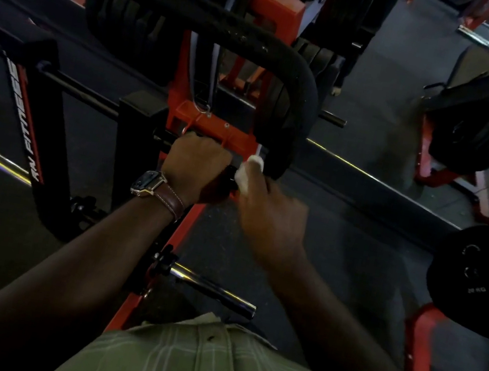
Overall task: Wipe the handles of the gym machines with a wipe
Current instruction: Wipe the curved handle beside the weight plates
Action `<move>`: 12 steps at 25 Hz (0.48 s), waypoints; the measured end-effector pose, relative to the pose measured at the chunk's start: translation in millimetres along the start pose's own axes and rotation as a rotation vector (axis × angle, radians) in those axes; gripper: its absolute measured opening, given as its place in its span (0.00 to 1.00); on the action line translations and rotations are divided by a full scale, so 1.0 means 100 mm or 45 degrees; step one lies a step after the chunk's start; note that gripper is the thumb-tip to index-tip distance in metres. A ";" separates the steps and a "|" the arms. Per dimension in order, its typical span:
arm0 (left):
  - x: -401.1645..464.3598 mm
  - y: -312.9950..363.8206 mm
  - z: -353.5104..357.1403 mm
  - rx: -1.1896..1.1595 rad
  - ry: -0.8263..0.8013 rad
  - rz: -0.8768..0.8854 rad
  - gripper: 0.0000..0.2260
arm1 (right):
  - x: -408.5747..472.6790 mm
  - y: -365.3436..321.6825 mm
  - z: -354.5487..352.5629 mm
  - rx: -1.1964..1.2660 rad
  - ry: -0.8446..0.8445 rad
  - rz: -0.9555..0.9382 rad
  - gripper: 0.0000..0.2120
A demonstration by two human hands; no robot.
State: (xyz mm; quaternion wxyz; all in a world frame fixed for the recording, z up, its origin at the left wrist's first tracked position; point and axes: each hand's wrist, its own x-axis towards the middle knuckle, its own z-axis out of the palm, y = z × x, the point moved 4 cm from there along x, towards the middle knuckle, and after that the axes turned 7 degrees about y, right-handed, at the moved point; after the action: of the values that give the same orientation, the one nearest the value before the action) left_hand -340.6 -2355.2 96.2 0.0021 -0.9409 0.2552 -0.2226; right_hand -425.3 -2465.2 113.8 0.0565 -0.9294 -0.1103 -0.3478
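At the orange machine frame (215,121), the left hand (198,164) gripped a short black handle (228,179), fingers curled round it, seemingly to steady it. Just beside it, the blurred right hand (267,215) pinched the white wipe (248,173) against the handle's end, likely mid-rub.

Right hand (266,218) motion-blurred, finger positions unclear; white wipe (248,173) mostly hidden in it. Short black handle (233,168) covered by left hand (197,167), only a sliver visible. Weight plate (478,275) cut by right edge, label barely legible. Background machines blurred.
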 end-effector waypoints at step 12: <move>-0.01 -0.01 -0.01 -0.229 0.073 0.069 0.16 | 0.10 0.15 -0.18 0.189 0.148 0.189 0.14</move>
State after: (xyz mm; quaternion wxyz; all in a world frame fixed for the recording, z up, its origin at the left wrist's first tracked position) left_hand -341.5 -2353.4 96.3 -0.0837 -0.9233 0.2995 -0.2256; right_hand -426.3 -2481.1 133.4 0.1571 -0.9065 -0.0631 -0.3869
